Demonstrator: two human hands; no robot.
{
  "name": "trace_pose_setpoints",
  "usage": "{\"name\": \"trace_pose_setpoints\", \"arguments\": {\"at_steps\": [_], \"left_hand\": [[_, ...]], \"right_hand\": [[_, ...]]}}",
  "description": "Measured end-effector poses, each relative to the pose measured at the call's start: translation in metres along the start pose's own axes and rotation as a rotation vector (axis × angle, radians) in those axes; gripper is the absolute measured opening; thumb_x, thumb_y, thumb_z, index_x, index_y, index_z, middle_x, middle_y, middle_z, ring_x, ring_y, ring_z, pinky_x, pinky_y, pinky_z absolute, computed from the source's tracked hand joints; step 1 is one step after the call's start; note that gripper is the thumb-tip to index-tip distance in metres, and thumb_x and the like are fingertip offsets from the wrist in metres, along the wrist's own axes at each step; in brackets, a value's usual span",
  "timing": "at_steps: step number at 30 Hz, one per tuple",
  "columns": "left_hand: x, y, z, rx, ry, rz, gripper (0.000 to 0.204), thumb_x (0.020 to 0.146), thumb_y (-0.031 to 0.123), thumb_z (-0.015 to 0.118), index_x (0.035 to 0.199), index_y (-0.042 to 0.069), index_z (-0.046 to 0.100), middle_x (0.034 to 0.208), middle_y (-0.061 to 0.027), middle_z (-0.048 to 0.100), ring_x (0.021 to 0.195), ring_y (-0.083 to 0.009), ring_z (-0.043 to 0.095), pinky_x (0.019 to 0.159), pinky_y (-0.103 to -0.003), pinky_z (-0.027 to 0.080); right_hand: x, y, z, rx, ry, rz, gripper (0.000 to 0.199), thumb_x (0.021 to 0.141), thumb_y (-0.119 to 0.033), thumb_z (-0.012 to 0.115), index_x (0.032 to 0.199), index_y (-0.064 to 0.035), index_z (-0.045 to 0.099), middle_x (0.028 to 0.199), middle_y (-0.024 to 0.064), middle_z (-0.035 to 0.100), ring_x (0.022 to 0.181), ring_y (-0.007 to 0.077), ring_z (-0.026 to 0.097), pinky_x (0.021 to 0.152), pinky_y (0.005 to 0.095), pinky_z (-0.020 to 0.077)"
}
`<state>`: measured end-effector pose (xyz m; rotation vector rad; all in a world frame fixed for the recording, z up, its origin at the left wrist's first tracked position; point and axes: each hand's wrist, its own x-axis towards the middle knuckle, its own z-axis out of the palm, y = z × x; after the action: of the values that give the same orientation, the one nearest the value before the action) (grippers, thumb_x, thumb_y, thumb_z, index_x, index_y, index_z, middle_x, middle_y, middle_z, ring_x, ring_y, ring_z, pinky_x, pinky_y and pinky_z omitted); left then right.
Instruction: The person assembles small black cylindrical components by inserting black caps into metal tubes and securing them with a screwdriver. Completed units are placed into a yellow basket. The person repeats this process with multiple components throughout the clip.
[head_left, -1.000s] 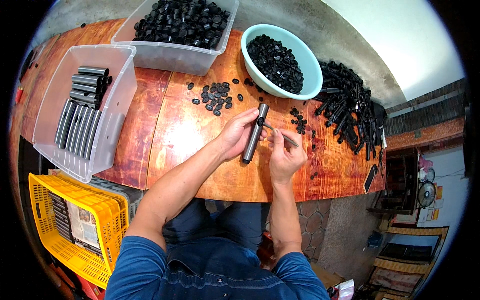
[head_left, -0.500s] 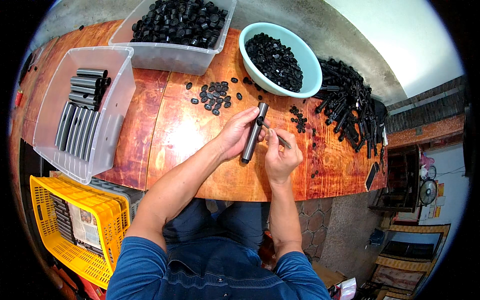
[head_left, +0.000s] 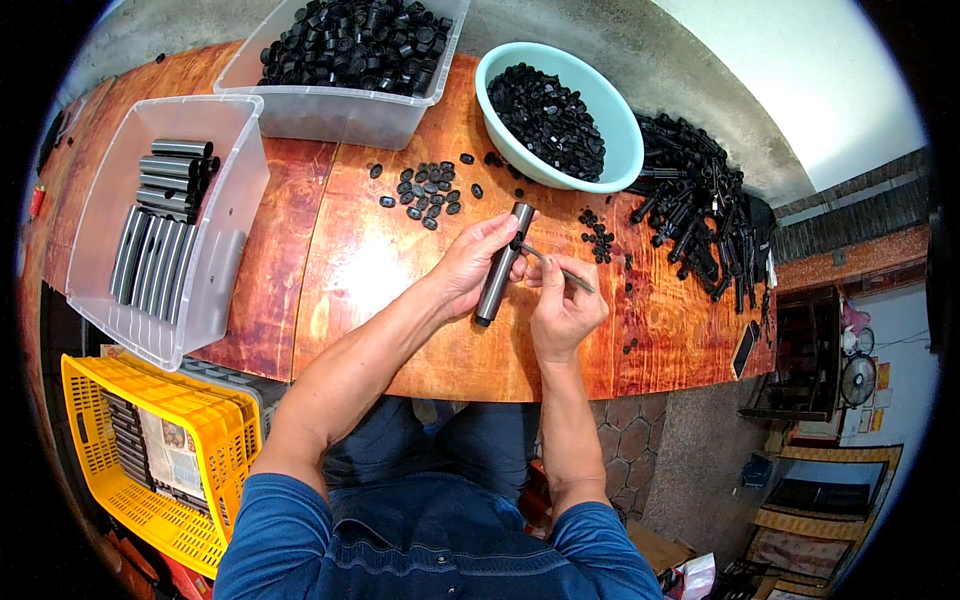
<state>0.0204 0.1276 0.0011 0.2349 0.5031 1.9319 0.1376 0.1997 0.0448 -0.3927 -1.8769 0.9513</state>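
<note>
My left hand [head_left: 472, 262] is closed around a dark grey metal tube [head_left: 495, 283], tilted with its upper end leaning right. A dark hole shows in the side of the tube near that upper end. Between the thumb and fingers of my right hand [head_left: 565, 308] is a thin metal rod-shaped tool [head_left: 570, 276], its tip at the hole. Beyond my hands, several small black oval parts [head_left: 428, 190] lie loose on the wooden table [head_left: 375, 325]. Small black round pieces [head_left: 597, 238] are scattered to the right of the tube.
A pale blue basin [head_left: 632, 160] of small black parts stands at the back. Left of it are a clear bin [head_left: 340, 122] of black caps and another clear bin [head_left: 225, 280] holding tubes. Black rod-like parts [head_left: 700, 215] are heaped far right. A yellow crate [head_left: 215, 450] stands low left.
The tube has shifted slightly left and tilts a little more. My right hand has turned the thin tool to a flatter angle, its tip still at the hole.
</note>
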Motion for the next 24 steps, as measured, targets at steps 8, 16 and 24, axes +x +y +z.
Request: {"name": "trace_pose_setpoints", "arguments": {"at_steps": [8, 16, 24], "left_hand": [[-0.005, 0.005, 0.013, -0.063, -0.033, 0.015, 0.042, 0.105, 0.028, 0.056, 0.138, 0.002, 0.051, 0.093, -0.005, 0.062, 0.071, -0.0102, 0.062, 0.066, -0.024, 0.056], [-0.006, 0.007, 0.016, -0.115, -0.021, -0.012, 0.045, 0.105, 0.029, 0.056, 0.142, 0.004, 0.047, 0.093, -0.0043, 0.061, 0.071, -0.0104, 0.06, 0.064, -0.024, 0.053], [-0.005, 0.008, 0.013, -0.1, -0.002, 0.008, 0.039, 0.106, 0.027, 0.055, 0.137, 0.005, 0.051, 0.089, -0.0041, 0.061, 0.069, -0.0102, 0.062, 0.06, -0.021, 0.054]], "right_hand": [[0.003, -0.015, 0.001, -0.148, -0.027, -0.238, 0.007, 0.091, 0.004, 0.069, 0.091, 0.0003, 0.063, 0.078, 0.0111, 0.073, 0.067, 0.0186, 0.073, 0.06, 0.0279, 0.057], [-0.001, -0.012, 0.004, 0.002, 0.014, -0.055, 0.005, 0.093, 0.003, 0.068, 0.092, 0.0024, 0.062, 0.078, 0.0121, 0.073, 0.068, 0.0172, 0.073, 0.06, 0.0282, 0.0575], [-0.002, -0.004, 0.003, 0.179, 0.025, 0.099, 0.006, 0.098, 0.0, 0.061, 0.099, 0.0039, 0.058, 0.083, 0.0147, 0.067, 0.066, 0.0177, 0.068, 0.06, 0.0294, 0.0598]]}}
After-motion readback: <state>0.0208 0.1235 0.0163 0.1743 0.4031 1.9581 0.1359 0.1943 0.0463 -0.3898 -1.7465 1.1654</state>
